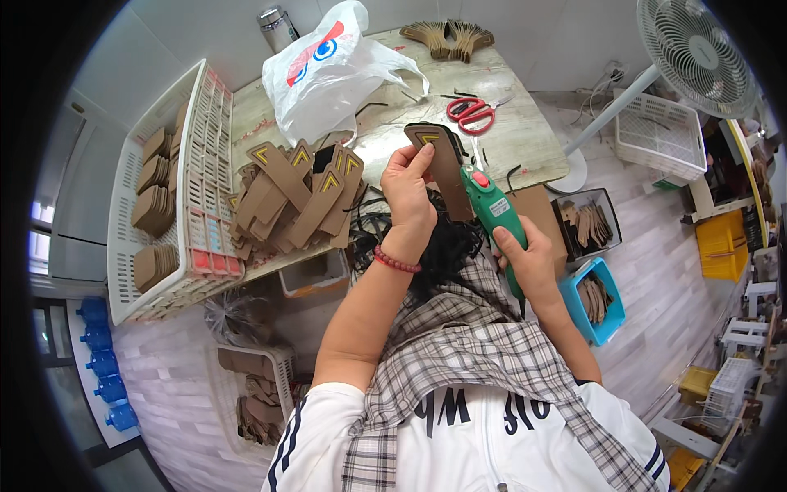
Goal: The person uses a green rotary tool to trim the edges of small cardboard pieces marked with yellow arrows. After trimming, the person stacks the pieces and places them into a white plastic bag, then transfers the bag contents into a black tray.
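Observation:
Between the thumb and fingers of my left hand (410,187) is a flat brown piece (448,172) with a rounded end and a yellow V mark, edged in black. My right hand (529,261) is wrapped round green electric scissors (494,207) with a red button. Their blade end lies close to the right edge of the brown piece; whether it touches, I cannot tell. Black strip scraps (447,246) lie in a heap on my checked apron (459,344) below. To the left, a pile of similar brown pieces (299,197) covers the table's near edge.
On the table (381,139) are a white plastic bag (316,82), red-handled scissors (474,115), and fanned brown pieces (448,39) at the back. A white crate (176,189) with stacked pieces stands left. At right are a blue bin (611,316), a black-rimmed bin (602,217) and a fan (697,57).

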`<state>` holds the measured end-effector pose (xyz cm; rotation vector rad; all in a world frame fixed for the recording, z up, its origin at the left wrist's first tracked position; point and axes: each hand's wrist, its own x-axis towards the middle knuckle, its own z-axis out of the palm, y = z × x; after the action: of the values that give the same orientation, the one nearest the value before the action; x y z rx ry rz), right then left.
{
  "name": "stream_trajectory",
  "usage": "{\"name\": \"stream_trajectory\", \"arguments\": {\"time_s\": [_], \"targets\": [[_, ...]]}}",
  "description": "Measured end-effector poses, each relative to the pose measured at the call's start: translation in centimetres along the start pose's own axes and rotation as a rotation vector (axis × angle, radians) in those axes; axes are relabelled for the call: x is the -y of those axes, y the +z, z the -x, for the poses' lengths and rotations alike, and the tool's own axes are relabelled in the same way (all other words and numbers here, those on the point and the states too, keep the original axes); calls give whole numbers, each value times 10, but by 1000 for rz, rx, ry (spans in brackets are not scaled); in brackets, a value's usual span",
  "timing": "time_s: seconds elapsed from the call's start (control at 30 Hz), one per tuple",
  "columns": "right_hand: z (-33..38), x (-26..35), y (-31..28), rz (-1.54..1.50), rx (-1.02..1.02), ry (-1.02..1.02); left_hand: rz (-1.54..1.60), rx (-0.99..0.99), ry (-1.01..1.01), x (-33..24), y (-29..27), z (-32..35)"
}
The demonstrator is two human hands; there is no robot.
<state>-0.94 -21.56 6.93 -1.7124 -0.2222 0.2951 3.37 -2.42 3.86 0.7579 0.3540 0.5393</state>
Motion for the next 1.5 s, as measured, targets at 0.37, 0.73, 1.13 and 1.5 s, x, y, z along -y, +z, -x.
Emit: {"name": "stream_trajectory", "arguments": {"time_s": [0.37,0.73,1.13,1.5], "targets": [[2,4,-3,-23,1,21,-79,39,-48,5,-4,14],[4,10,-6,-8,0,8,-204,113,-21,-5,-8,25],[7,3,-10,-32,60,-1,-353,159,144,-23,-10,17],[7,3,-11,-42,71,-29,-484,228,171,-23,-11,20]]}}
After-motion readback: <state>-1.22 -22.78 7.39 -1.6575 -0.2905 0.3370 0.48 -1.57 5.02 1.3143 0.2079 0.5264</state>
